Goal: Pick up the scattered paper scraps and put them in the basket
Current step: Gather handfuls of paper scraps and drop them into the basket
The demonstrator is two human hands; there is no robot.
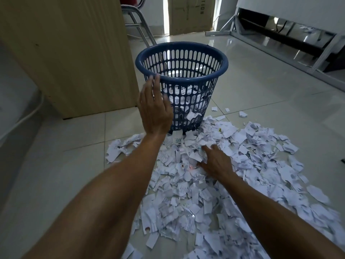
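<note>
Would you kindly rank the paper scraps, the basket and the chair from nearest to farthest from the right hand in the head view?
1. Paper scraps: directly under the right hand.
2. Basket: just ahead, slightly left.
3. Chair: far back, left.

Floor (261,86): pale glossy tiles.
On it: blue basket (214,71), paper scraps (233,184) heaped just before it.
</note>
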